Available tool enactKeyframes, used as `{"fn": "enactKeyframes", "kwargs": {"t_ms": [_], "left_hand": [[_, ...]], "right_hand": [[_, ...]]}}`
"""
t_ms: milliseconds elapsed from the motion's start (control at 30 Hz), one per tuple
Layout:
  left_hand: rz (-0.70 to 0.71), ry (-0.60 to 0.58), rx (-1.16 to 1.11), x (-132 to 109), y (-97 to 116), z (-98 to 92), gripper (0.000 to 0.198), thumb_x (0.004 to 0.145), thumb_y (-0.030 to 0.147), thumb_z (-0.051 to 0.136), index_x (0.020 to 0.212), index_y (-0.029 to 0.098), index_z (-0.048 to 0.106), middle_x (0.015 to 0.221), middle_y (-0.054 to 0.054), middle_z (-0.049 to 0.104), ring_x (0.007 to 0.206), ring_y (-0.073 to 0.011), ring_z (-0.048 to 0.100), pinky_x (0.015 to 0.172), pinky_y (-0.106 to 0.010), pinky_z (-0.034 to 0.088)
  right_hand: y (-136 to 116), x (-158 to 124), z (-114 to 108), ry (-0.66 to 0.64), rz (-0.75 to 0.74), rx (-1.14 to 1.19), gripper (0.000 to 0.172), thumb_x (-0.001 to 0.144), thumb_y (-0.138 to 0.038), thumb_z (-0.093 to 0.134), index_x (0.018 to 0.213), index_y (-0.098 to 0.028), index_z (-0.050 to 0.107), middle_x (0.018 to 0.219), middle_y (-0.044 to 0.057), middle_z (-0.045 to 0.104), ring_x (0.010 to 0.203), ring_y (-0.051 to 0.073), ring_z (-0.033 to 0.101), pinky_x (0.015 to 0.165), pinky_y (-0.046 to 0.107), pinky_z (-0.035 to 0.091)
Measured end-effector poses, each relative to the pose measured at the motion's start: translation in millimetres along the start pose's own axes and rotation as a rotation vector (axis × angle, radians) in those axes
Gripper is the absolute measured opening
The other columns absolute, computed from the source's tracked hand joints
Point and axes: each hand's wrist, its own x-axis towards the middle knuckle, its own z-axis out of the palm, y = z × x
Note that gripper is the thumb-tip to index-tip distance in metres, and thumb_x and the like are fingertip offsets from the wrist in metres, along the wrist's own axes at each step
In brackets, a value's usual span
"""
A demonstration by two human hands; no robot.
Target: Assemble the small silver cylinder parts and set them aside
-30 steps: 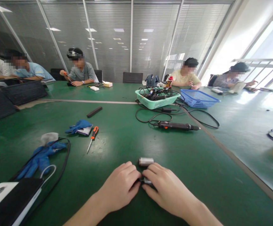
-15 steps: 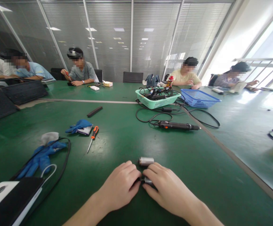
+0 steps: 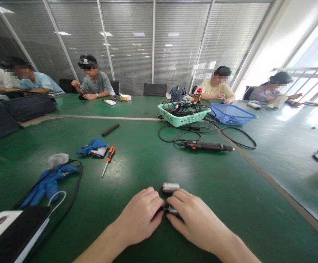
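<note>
- One bare right hand (image 3: 189, 216) is gripping a small dark-grey metal cylinder (image 3: 172, 210); the bare left hand (image 3: 143, 214) is curling beside it, hold hidden.
- A silver metal cylinder (image 3: 170, 187) is lying nearby, risking a roll if nudged by knuckles.
- A glossy green table (image 3: 142, 160) is stretching toward blind-covered glass panels (image 3: 131, 51).

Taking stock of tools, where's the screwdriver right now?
In the head view, the screwdriver lies on the table left of centre, just right of the farther blue glove and beyond the left hand.
</note>
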Motion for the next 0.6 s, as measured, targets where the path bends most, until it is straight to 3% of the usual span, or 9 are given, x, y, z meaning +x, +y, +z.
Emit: {"fn": "enactKeyframes", "kwargs": {"t_ms": [600], "left_hand": [[0.01,0.018,0.009,-0.6,-0.4,1.3,0.009,0.094,0.012,0.057,0.09,0.02,0.057,0.09,-0.003,0.06,0.087,-0.0214,0.053,0.077,-0.035,0.044]], "right_hand": [[0.1,-0.9,-0.8,0.008,-0.009,-0.004,0.004,0.094,-0.017,0.062,0.097,-0.02,0.063,0.101,0.005,0.065,0.098,0.024,0.062,0.085,0.037,0.048]]}}
